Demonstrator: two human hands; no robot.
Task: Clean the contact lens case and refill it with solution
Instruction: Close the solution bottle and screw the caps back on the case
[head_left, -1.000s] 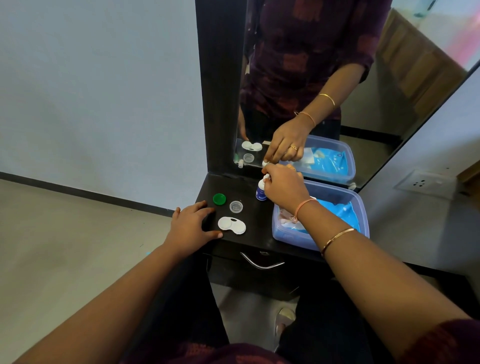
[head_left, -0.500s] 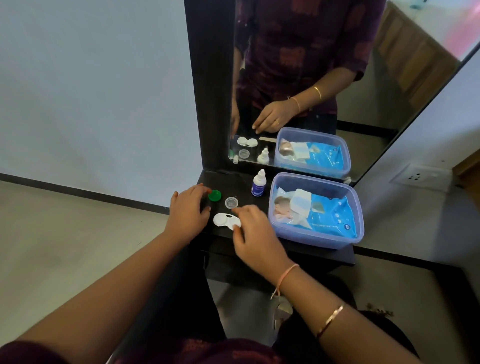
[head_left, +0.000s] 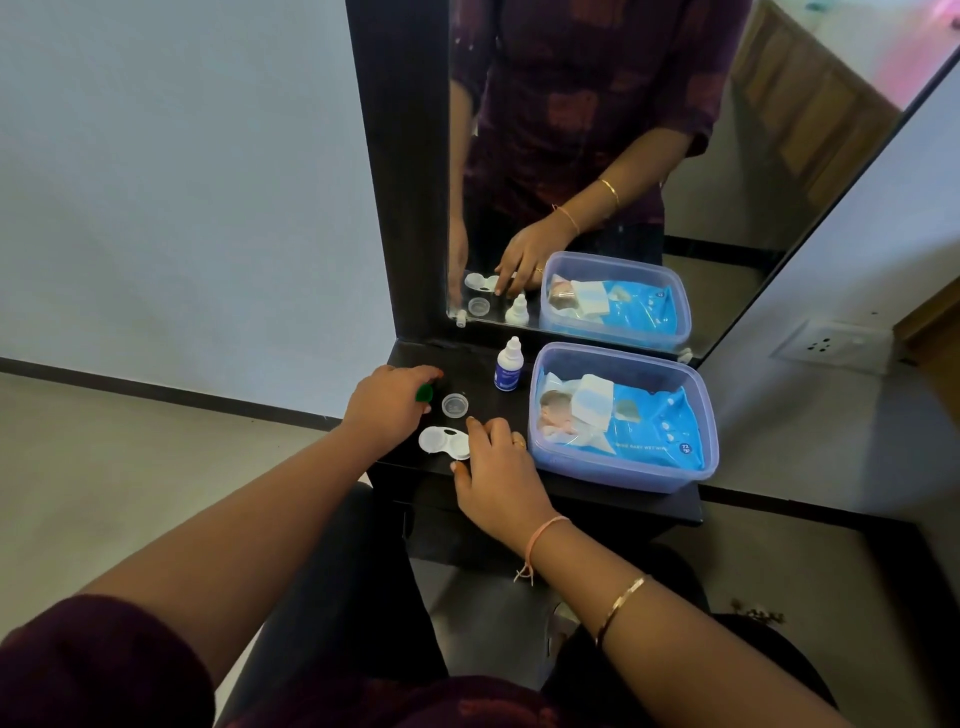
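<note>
A white two-well contact lens case lies uncapped near the front of the dark dresser top. My right hand pinches the case's right end with thumb and forefinger. My left hand is closed over a green cap just left of the case. A clear round cap lies behind the case. The small white solution bottle with a blue label stands upright further back, untouched.
A translucent blue plastic box holding a pack of baby wipes fills the right part of the dresser top. A mirror in a dark frame rises behind. A wall socket sits to the right. Floor lies below on the left.
My right hand let go of the solution bottle and came down to the lens case's right end. My left hand moved from beside the case onto the green cap.
</note>
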